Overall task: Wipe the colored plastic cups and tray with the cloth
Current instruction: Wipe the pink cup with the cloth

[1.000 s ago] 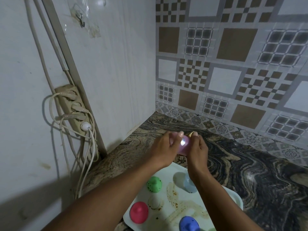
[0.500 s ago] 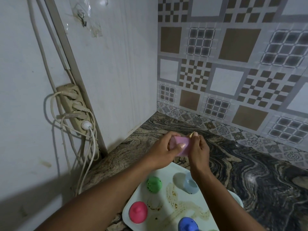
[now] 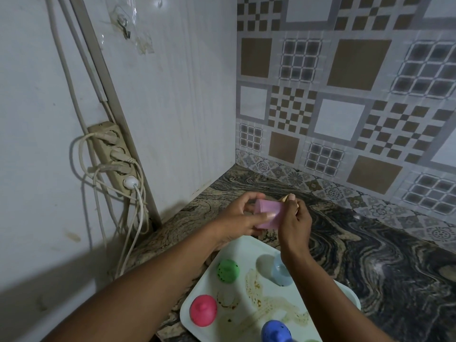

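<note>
You are gripping the pink cup (image 3: 267, 213) with your left hand (image 3: 237, 218) just past the tray's (image 3: 246, 250) far edge, while your right hand (image 3: 294, 223) is pinching the cloth (image 3: 283, 199) against that cup.

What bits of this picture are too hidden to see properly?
Cloth: head view, nearly all hidden inside the right hand.
Pink cup: head view, partly covered by the left hand.
Pale blue cup: head view, partly behind the right wrist.
Blue cup and tray: head view, cut off by the bottom edge.
</note>
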Tool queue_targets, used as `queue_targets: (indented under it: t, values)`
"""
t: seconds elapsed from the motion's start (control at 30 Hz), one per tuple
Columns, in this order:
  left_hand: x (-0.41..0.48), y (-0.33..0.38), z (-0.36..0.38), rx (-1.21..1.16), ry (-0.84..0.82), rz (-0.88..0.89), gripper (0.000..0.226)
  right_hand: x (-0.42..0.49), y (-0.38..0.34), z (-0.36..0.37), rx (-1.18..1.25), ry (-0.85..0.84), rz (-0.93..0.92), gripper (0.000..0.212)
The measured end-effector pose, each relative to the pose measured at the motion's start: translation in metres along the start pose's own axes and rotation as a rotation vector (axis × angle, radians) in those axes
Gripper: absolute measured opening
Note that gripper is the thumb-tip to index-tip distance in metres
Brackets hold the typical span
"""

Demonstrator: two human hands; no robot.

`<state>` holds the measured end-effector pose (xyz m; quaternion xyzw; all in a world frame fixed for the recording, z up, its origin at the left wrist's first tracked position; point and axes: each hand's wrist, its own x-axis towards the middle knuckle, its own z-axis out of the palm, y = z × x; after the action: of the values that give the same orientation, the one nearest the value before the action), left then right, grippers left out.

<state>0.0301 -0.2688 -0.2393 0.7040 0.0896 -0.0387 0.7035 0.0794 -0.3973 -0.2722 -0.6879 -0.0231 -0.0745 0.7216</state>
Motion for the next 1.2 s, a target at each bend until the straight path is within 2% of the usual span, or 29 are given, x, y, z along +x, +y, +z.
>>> queue_targets:
  t: [0.07,0.13,0.23,0.33,0.4,0.47,0.57,0.6,0.63,0.7,0.77,0.8,0.87,0.9,0.93,1.0,1.03,1.07,1.17,1.2]
  values:
    - [0.0,0.004,0.004,-0.035,0.05,-0.052,0.04,-0.003,-0.002,0.0,-0.01,-0.003,-0.033,0.042]
    - [0.003,0.0,0.003,0.065,0.06,0.025,0.035,-0.002,0.0,0.001,-0.006,-0.003,-0.035,0.042]
    - [-0.004,-0.003,0.0,0.22,0.027,0.17,0.052,0.001,0.004,0.001,0.037,-0.015,0.042,0.044]
    - [-0.008,-0.007,-0.002,0.143,0.111,0.124,0.061,-0.002,0.002,0.007,0.056,-0.026,0.049,0.044]
    - [-0.01,-0.008,-0.005,0.037,0.15,0.06,0.054,-0.007,0.0,0.012,0.075,-0.03,0.056,0.042]
    - [-0.012,-0.009,-0.015,0.095,0.148,0.083,0.049,-0.009,0.0,0.018,0.085,-0.042,0.108,0.039]
    - [-0.016,-0.011,-0.034,0.17,0.143,0.142,0.057,-0.009,-0.002,0.018,0.131,-0.048,0.2,0.04]
    - [-0.017,-0.011,-0.042,0.177,0.147,0.138,0.059,-0.012,-0.004,0.016,0.115,-0.055,0.127,0.041]
    - [-0.019,-0.012,-0.05,0.181,0.148,0.128,0.06,-0.018,-0.005,0.017,0.066,-0.084,-0.024,0.041]
    - [-0.021,-0.012,-0.059,0.183,0.128,0.115,0.06,-0.033,-0.01,0.022,-0.105,-0.227,-0.32,0.039]
    - [-0.022,-0.012,-0.068,0.222,0.083,0.127,0.059,-0.034,0.001,0.033,-0.241,-0.359,-0.404,0.04]
    - [-0.023,-0.011,-0.073,0.251,0.051,0.138,0.059,-0.031,0.002,0.039,-0.245,-0.398,-0.338,0.043]
    - [-0.025,-0.01,-0.085,0.287,0.019,0.151,0.061,-0.023,-0.002,0.048,-0.065,-0.445,0.038,0.05]
    - [-0.026,-0.01,-0.09,0.298,0.028,0.148,0.062,-0.021,-0.002,0.05,-0.015,-0.393,0.162,0.05]
    - [-0.026,-0.009,-0.097,0.304,0.039,0.146,0.065,-0.024,-0.005,0.054,-0.026,-0.342,0.142,0.049]
    - [-0.022,-0.01,-0.107,0.325,0.045,0.161,0.068,-0.034,-0.007,0.062,-0.147,-0.313,-0.089,0.045]
    - [-0.02,-0.011,-0.111,0.345,0.039,0.17,0.067,-0.04,-0.006,0.067,-0.184,-0.34,-0.134,0.045]
    - [-0.018,-0.013,-0.115,0.369,0.028,0.166,0.066,-0.044,-0.002,0.071,-0.21,-0.36,-0.096,0.047]
    - [-0.016,-0.025,-0.129,0.473,0.042,0.147,0.064,-0.035,0.013,0.073,-0.065,-0.353,0.43,0.049]
    - [-0.016,-0.028,-0.135,0.539,0.052,0.149,0.065,-0.035,0.014,0.07,-0.017,-0.339,0.551,0.048]
